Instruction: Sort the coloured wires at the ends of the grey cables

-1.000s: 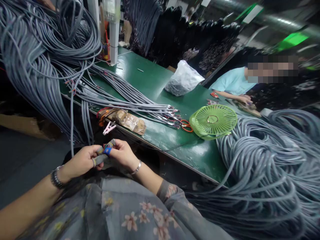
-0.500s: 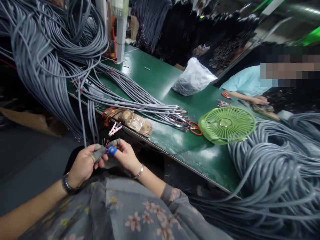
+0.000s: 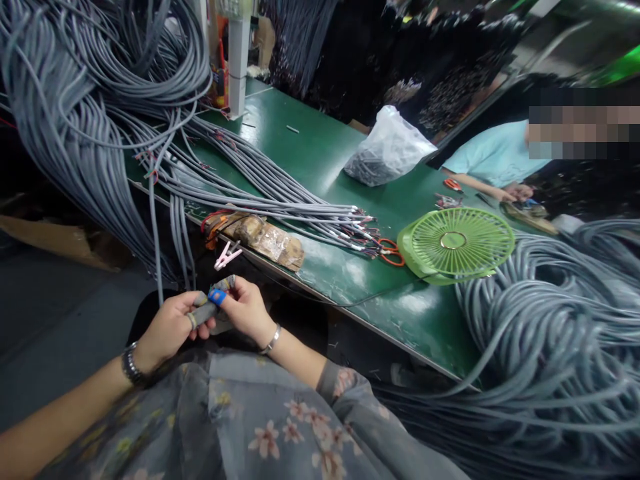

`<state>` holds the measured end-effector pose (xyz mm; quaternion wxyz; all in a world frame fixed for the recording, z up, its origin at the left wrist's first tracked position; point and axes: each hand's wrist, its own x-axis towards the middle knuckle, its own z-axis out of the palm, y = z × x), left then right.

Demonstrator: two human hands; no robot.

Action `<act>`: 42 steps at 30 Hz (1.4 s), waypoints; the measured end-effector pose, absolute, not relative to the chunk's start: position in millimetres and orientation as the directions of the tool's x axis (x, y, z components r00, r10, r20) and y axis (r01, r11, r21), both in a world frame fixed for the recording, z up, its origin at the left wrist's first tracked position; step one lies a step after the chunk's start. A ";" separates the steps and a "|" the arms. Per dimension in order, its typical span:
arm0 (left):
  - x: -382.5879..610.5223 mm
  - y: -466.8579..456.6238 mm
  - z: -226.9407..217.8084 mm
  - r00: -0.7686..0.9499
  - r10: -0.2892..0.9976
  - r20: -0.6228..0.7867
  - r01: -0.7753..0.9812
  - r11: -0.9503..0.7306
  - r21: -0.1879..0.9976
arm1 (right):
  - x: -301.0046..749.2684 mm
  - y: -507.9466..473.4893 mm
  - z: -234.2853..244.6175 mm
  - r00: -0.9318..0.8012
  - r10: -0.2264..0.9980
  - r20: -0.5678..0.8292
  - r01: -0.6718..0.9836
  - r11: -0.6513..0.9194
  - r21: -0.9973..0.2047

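Note:
Above my lap, my left hand [image 3: 173,323] is closed, its fingertips in grey and yellow tape or finger covers, pinching the end of a grey cable [image 3: 157,260] that hangs down from the table edge. Touching it, my right hand [image 3: 246,310] pinches at the same spot, with a blue wrap on the thumb. The thin wires at the cable end are almost hidden by my fingers. Just beyond the hands, a pink clip [image 3: 227,256] sticks out at the table edge beside a taped wooden block [image 3: 273,240].
Grey cables [image 3: 280,180] lie across the green table [image 3: 310,150], ending near orange-handled scissors [image 3: 391,252]. A green fan [image 3: 455,243], a plastic bag [image 3: 390,147] and a big cable coil [image 3: 545,320] stand to the right. A co-worker [image 3: 493,153] sits at the far right.
The green and red wires that showed between my fingertips are now mostly covered by them. My right hand has shifted slightly left, closer onto the left fingers. The view has tilted slightly.

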<state>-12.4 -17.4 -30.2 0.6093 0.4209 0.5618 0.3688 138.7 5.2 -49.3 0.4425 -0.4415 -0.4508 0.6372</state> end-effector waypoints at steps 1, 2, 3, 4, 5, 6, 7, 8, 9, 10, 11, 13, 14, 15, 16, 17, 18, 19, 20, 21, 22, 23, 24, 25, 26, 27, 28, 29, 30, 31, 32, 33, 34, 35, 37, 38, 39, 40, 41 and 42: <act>-10.8 -18.3 -29.8 0.056 0.932 -0.358 -0.023 0.360 0.933 | 137.9 4.9 -49.4 -0.200 0.966 -0.165 -0.191 -0.204 -0.960; -9.0 -19.2 -29.2 0.012 0.938 -0.347 -0.079 0.347 0.935 | 137.2 4.6 -49.5 -0.188 0.967 -0.171 -0.217 -0.211 -0.953; -7.1 -20.1 -28.6 -0.029 0.938 -0.344 -0.140 0.337 0.931 | 136.7 4.4 -49.6 -0.181 0.967 -0.180 -0.238 -0.221 -0.946; -5.4 -20.7 -28.1 -0.062 0.936 -0.348 -0.198 0.330 0.923 | 136.4 4.2 -49.8 -0.178 0.965 -0.192 -0.254 -0.234 -0.938; -3.8 -21.3 -27.6 -0.085 0.931 -0.355 -0.243 0.326 0.913 | 136.2 3.9 -50.2 -0.179 0.962 -0.205 -0.266 -0.248 -0.931; -2.7 -21.7 -27.3 -0.096 0.926 -0.365 -0.273 0.328 0.905 | 136.1 3.7 -50.7 -0.181 0.959 -0.217 -0.275 -0.262 -0.925; -1.9 -22.0 -27.2 -0.095 0.922 -0.375 -0.284 0.336 0.898 | 136.1 3.5 -51.3 -0.183 0.957 -0.225 -0.285 -0.271 -0.919; -1.6 -22.3 -27.2 -0.081 0.918 -0.387 -0.279 0.352 0.893 | 136.0 3.2 -51.8 -0.183 0.956 -0.228 -0.296 -0.274 -0.915; -1.6 -22.5 -27.3 -0.061 0.915 -0.400 -0.263 0.372 0.890 | 135.9 3.1 -52.3 -0.183 0.957 -0.226 -0.305 -0.274 -0.912; -1.9 -22.7 -27.4 -0.040 0.911 -0.411 -0.241 0.391 0.888 | 135.7 3.1 -52.6 -0.181 0.958 -0.222 -0.313 -0.270 -0.911; -2.3 -22.8 -27.4 -0.023 0.907 -0.420 -0.221 0.405 0.887 | 135.6 3.4 -52.6 -0.178 0.959 -0.219 -0.317 -0.266 -0.910; -3.4 -23.0 -27.0 -0.012 0.907 -0.421 -0.202 0.410 0.889 | 135.7 4.9 -52.5 -0.172 0.960 -0.223 -0.314 -0.268 -0.911; -4.1 -22.9 -26.7 -0.023 0.910 -0.413 -0.208 0.400 0.893 | 136.3 6.2 -52.5 -0.159 0.960 -0.232 -0.314 -0.272 -0.910; -4.9 -22.8 -26.4 -0.043 0.914 -0.403 -0.222 0.385 0.896 | 137.3 7.9 -52.6 -0.138 0.960 -0.244 -0.320 -0.276 -0.906; -5.9 -22.6 -26.0 -0.065 0.917 -0.393 -0.239 0.368 0.899 | 138.8 9.7 -52.9 -0.110 0.960 -0.256 -0.333 -0.278 -0.901; -7.0 -22.4 -25.8 -0.090 0.919 -0.385 -0.256 0.352 0.900 | 140.7 11.5 -53.4 -0.080 0.961 -0.266 -0.353 -0.276 -0.894; -8.2 -22.2 -25.8 -0.113 0.918 -0.380 -0.271 0.340 0.901 | 143.0 12.9 -54.0 -0.055 0.961 -0.273 -0.375 -0.273 -0.886; -9.4 -22.0 -25.9 -0.134 0.915 -0.380 -0.284 0.332 0.899 | 145.2 13.8 -54.8 -0.047 0.959 -0.279 -0.394 -0.275 -0.877; -10.5 -21.9 -26.2 -0.152 0.911 -0.383 -0.294 0.328 0.898 | 147.3 14.0 -55.6 -0.060 0.956 -0.287 -0.408 -0.286 -0.867; -11.4 -21.8 -26.7 -0.166 0.908 -0.385 -0.300 0.326 0.897 | 149.0 13.6 -56.4 -0.092 0.951 -0.296 -0.415 -0.307 -0.857; -12.0 -21.8 -27.2 -0.175 0.906 -0.386 -0.304 0.323 0.896 | 150.0 12.6 -57.0 -0.134 0.943 -0.304 -0.412 -0.332 -0.848; -12.3 -21.9 -27.8 -0.178 0.906 -0.383 -0.305 0.320 0.897 | 150.4 11.3 -57.4 -0.179 0.933 -0.312 -0.400 -0.359 -0.843; -12.3 -22.2 -28.3 -0.176 0.909 -0.378 -0.303 0.315 0.899 | 150.0 10.0 -57.5 -0.221 0.922 -0.316 -0.381 -0.380 -0.843; -12.1 -22.5 -28.9 -0.169 0.913 -0.370 -0.298 0.311 0.902 | 149.1 8.9 -57.3 -0.255 0.914 -0.316 -0.358 -0.393 -0.847; -11.8 -22.9 -29.4 -0.160 0.918 -0.363 -0.293 0.307 0.905 | 147.7 8.1 -56.7 -0.283 0.908 -0.310 -0.331 -0.396 -0.857; -11.6 -23.3 -29.8 -0.151 0.921 -0.358 -0.287 0.305 0.908 | 145.9 7.8 -55.8 -0.305 0.904 -0.299 -0.301 -0.390 -0.870; -11.3 -23.7 -30.2 -0.144 0.924 -0.353 -0.280 0.304 0.910 | 143.9 7.9 -54.6 -0.319 0.904 -0.285 -0.276 -0.376 -0.885; -11.1 -24.1 -30.5 -0.139 0.927 -0.349 -0.274 0.303 0.913 | 141.8 8.3 -53.4 -0.326 0.907 -0.267 -0.257 -0.357 -0.898; -11.0 -24.4 -30.8 -0.135 0.928 -0.346 -0.268 0.302 0.915 | 139.8 8.9 -52.3 -0.326 0.912 -0.250 -0.246 -0.337 -0.909; -10.9 -24.7 -31.1 -0.131 0.929 -0.345 -0.261 0.303 0.916 | 138.0 9.4 -51.3 -0.320 0.918 -0.235 -0.241 -0.319 -0.917; -10.9 -24.9 -31.3 -0.128 0.930 -0.345 -0.256 0.305 0.917 | 136.6 9.8 -50.7 -0.311 0.923 -0.226 -0.242 -0.307 -0.920; -10.9 -25.0 -31.4 -0.127 0.930 -0.345 -0.252 0.306 0.918 | 135.5 9.9 -50.4 -0.298 0.928 -0.222 -0.247 -0.300 -0.921; -10.9 -25.0 -31.5 -0.128 0.929 -0.346 -0.250 0.308 0.918 | 134.8 9.7 -50.5 -0.286 0.932 -0.223 -0.253 -0.298 -0.921; -10.9 -24.9 -31.6 -0.132 0.929 -0.347 -0.249 0.308 0.918 | 134.4 9.0 -50.9 -0.277 0.934 -0.226 -0.256 -0.298 -0.920; -10.5 -24.1 -31.1 -0.152 0.927 -0.343 -0.254 0.299 0.920 | 134.4 6.6 -52.5 -0.269 0.934 -0.236 -0.254 -0.305 -0.918; -10.1 -23.5 -30.4 -0.163 0.926 -0.341 -0.260 0.293 0.920 | 134.5 4.9 -53.3 -0.271 0.931 -0.245 -0.248 -0.314 -0.917; -9.6 -22.7 -29.4 -0.175 0.924 -0.340 -0.268 0.288 0.920 | 134.7 3.0 -54.1 -0.281 0.925 -0.256 -0.240 -0.326 -0.914; -8.9 -21.9 -28.0 -0.187 0.921 -0.342 -0.279 0.284 0.917 | 134.8 1.0 -54.7 -0.298 0.917 -0.266 -0.231 -0.340 -0.912; -8.2 -21.1 -26.4 -0.198 0.917 -0.348 -0.293 0.283 0.913 | 134.7 -0.9 -55.1 -0.315 0.909 -0.272 -0.224 -0.349 -0.910; -7.5 -20.3 -24.6 -0.205 0.911 -0.357 -0.306 0.287 0.908 | 134.6 -2.6 -55.2 -0.330 0.904 -0.272 -0.220 -0.353 -0.909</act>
